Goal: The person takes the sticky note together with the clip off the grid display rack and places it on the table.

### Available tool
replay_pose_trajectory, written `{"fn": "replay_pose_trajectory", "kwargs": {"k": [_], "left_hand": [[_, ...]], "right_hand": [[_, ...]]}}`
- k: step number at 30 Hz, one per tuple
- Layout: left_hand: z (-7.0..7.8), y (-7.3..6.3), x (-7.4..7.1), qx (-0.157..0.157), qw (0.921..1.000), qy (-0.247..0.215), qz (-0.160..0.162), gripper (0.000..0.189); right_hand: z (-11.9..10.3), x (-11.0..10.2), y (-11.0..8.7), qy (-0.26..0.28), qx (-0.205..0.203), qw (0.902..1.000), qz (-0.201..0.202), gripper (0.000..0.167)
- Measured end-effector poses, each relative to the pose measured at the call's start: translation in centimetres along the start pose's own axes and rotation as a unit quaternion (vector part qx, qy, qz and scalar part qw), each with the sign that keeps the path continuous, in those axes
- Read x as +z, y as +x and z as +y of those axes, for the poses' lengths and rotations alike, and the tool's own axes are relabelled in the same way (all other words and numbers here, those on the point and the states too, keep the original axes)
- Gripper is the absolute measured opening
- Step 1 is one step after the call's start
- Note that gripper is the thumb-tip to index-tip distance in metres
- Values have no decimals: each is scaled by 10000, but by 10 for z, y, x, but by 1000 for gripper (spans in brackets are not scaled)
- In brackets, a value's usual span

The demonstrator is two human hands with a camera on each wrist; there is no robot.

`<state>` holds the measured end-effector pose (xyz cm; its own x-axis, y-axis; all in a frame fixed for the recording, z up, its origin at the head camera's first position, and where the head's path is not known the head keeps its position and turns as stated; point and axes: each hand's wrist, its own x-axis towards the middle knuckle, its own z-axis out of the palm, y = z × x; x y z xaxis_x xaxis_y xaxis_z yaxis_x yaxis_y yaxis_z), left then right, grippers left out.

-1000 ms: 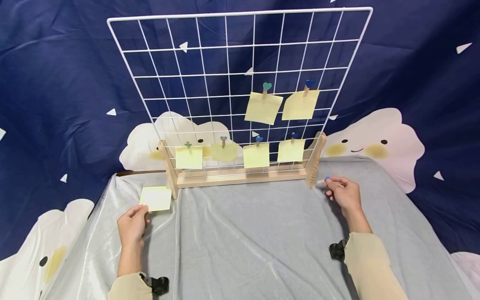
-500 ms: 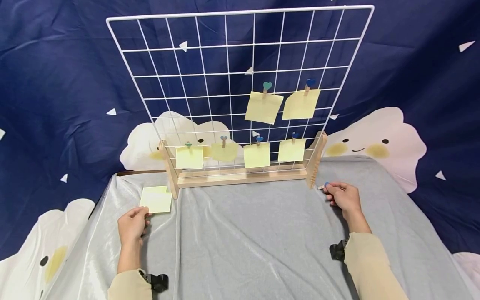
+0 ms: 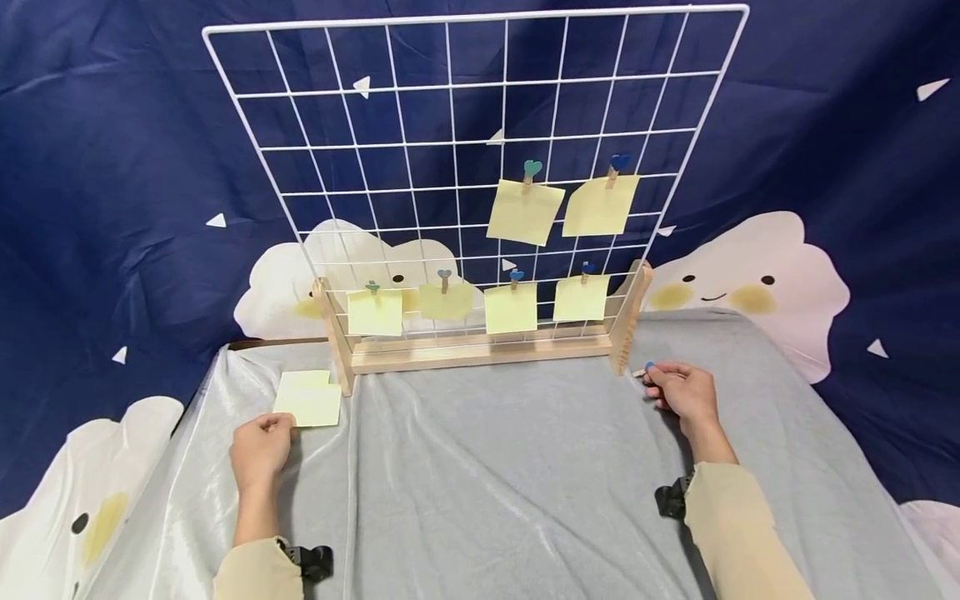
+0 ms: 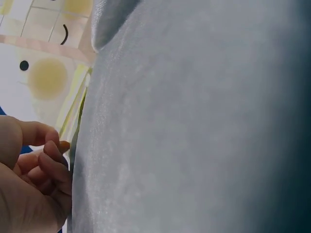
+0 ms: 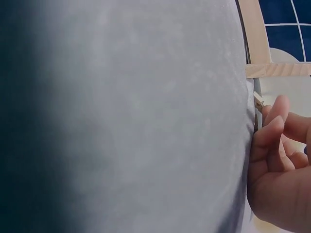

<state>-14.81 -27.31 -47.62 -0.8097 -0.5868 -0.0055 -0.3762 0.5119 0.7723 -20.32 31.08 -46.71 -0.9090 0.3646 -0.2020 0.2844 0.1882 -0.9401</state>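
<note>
My left hand (image 3: 261,450) pinches the near left corner of a yellow sticky note (image 3: 313,407) at the left of the grey cloth. Behind that note's far edge shows another piece of yellow paper (image 3: 306,377); whether it is a pad cannot be told. The left wrist view catches the sticky notes (image 4: 73,102) edge-on beside the fingertips. At the right, my right hand (image 3: 684,396) pinches a small wooden clothespin (image 3: 640,373) with a blue heart, close to the rack's right foot. In the right wrist view the clothespin (image 5: 258,104) is mostly hidden behind the fingers.
A white wire grid (image 3: 453,117) stands in a wooden base (image 3: 480,353) at the back. Several yellow notes (image 3: 511,308) hang on it from heart clothespins (image 3: 532,171). Grey cloth (image 3: 480,475) covers the table; a dark blue curtain (image 3: 112,208) hangs behind.
The left hand has drawn the front note slightly toward me, so more of the paper behind it shows. The right hand has lowered the clothespin a little. The whole view has shifted slightly.
</note>
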Motion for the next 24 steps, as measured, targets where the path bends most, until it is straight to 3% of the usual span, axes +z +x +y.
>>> {"fn": "replay_pose_trajectory", "kwargs": {"k": [2,7,13,17,24], "left_hand": [[0,1,0,99,9999,103,20,27],[-2,0,0,9,10000,23,12,27],[6,-4,0,16,9998,-145,144,25],[11,-5,2,50,9990,-442,69,26],[15,-6,5,-208,9929,-1130,-297,26]], "right_hand": [[0,0,1,40,7,10000,29,36],[1,0,1,246,-63,9996,134,33],[-3,-1,0,306,-189,9992,197,31],[-8,-1,-2,1,-261,9995,159,34],[-19,0,-5,-359,-549,9978,102,46]]}}
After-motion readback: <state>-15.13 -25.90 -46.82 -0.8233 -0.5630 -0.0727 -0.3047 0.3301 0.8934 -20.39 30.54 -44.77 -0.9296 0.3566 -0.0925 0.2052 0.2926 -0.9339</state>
